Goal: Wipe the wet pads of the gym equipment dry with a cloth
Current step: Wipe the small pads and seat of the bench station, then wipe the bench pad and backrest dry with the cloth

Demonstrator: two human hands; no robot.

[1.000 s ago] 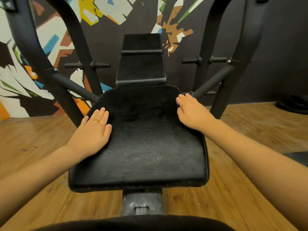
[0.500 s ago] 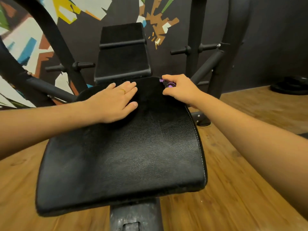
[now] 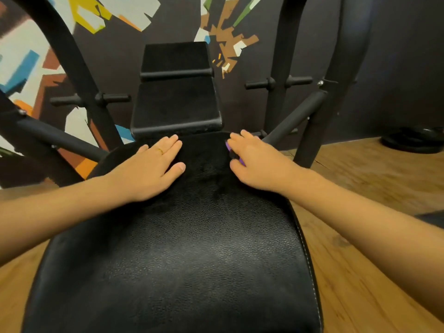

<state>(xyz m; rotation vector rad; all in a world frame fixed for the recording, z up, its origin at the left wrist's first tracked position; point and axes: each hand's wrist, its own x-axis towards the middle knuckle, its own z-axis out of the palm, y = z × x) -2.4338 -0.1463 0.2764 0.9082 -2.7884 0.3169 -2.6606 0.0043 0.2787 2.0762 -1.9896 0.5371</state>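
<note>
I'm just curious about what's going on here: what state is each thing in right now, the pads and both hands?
Seat pad: level, glossy black leather; wetness can't be judged.
Back pad: stands behind the seat, untouched.
Left hand: flat, palm down on the seat's far part.
Right hand: fingers curled at the seat's far right edge over something purple, unidentifiable.

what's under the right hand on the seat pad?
Purple bits and a small dark shape peek out from under the right hand. The hand covers the rest, so what they are can't be told. The seat pad lies beneath.
</note>
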